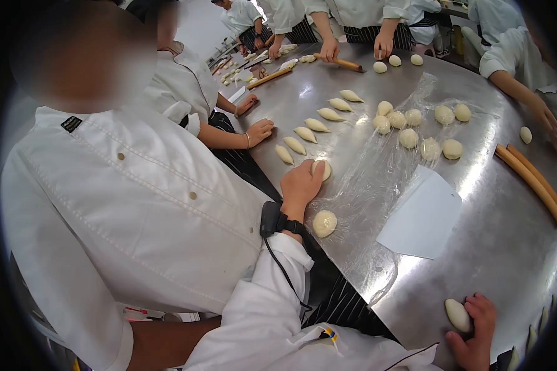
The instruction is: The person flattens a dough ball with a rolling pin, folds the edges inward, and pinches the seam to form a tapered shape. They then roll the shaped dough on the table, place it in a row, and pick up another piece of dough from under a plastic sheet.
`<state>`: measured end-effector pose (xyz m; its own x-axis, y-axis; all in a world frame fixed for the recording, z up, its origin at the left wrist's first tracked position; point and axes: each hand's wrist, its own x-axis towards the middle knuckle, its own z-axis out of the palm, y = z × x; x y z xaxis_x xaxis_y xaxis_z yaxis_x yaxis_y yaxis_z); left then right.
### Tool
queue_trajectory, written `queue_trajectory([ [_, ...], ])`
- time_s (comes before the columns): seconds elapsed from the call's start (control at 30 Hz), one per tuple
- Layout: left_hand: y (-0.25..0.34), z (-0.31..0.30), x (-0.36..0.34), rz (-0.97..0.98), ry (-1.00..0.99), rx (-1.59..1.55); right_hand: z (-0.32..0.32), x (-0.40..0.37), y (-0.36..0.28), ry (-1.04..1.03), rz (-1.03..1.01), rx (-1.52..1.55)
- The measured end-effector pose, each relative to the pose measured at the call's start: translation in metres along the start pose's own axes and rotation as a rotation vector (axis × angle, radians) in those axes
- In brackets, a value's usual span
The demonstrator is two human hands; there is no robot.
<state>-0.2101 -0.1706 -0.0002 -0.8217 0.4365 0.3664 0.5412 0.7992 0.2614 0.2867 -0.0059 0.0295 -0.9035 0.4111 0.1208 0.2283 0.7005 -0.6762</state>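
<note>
Left hand (300,185) is cupped over a ball (323,168) of dough on the surface (501,247), fingers curled down around it – looks like a hold for rolling it under the palm. A second ball (325,223) waits just behind that wrist. Right hand (476,337) is at the near edge, fingers bent against a tapered piece (457,315) – can't tell if it's actually gripped. Beyond the left fingers there's a row (303,133) of shaped ones, with film (377,179) beside it, probably against drying
</note>
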Motion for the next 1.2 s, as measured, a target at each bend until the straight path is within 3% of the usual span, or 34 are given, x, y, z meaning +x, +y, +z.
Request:
queue_trajectory([
  [0.37, -0.008, 0.007, 0.005, 0.033, 0.063, -0.049, -0.003, 0.001, -0.004, -0.002, 0.013, 0.000],
  [0.57, -0.011, 0.009, 0.005, 0.066, 0.198, -0.134, -0.005, 0.003, -0.008, -0.010, 0.016, 0.013],
  [0.63, -0.001, -0.001, 0.001, -0.016, 0.195, -0.201, -0.004, 0.003, -0.007, -0.009, 0.006, 0.011],
  [0.87, 0.001, -0.004, 0.001, -0.039, 0.112, -0.152, -0.001, 0.000, -0.004, 0.011, -0.007, -0.002],
  [0.93, -0.004, 0.002, 0.002, 0.086, 0.063, -0.120, -0.002, 0.001, -0.005, 0.010, -0.015, -0.009],
  [1.03, 0.003, -0.001, 0.000, -0.004, 0.069, -0.106, -0.001, 0.001, -0.005, 0.005, -0.007, -0.003],
  [1.2, -0.011, 0.017, 0.004, 0.023, 0.170, -0.082, 0.001, 0.001, -0.004, 0.011, -0.010, -0.012],
])
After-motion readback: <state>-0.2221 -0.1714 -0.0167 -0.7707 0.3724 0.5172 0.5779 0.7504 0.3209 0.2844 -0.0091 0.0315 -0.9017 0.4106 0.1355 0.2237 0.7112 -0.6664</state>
